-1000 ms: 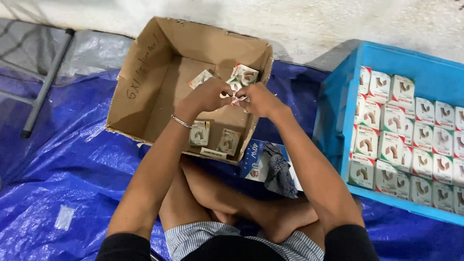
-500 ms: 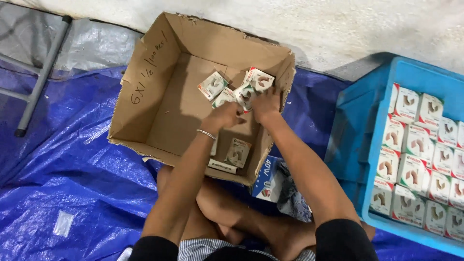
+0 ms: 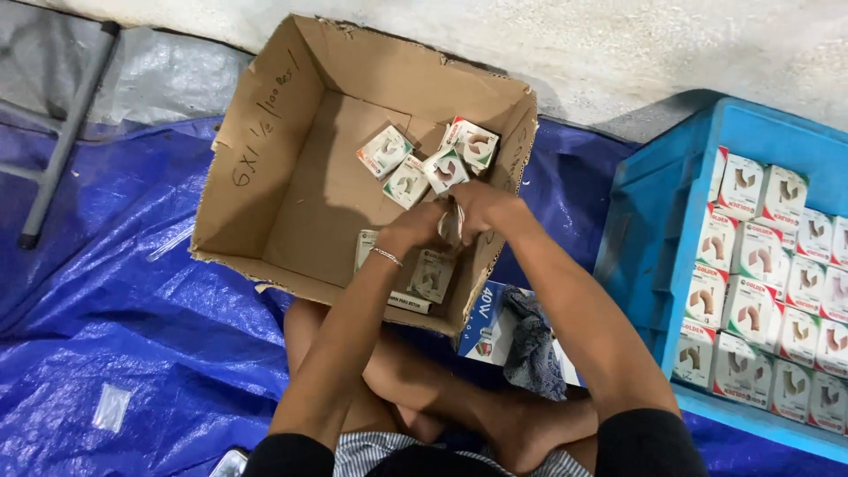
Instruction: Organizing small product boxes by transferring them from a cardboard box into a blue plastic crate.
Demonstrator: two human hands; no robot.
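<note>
Over cardboard box (image 3: 291,190) right wall: left hand (image 3: 413,228) and right hand (image 3: 481,205) meeting, fingers closed on small pale item (image 3: 450,223); loose small cartons (image 3: 444,168) just beyond fingertips.

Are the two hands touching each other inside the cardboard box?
Touching. The head view shows the left hand pressed against the right hand over the cardboard box, no gap between them.

Both arms stretched forward, left hand (image 3: 413,228) and right hand (image 3: 477,205) meeting, fingers curled inward together.
</note>
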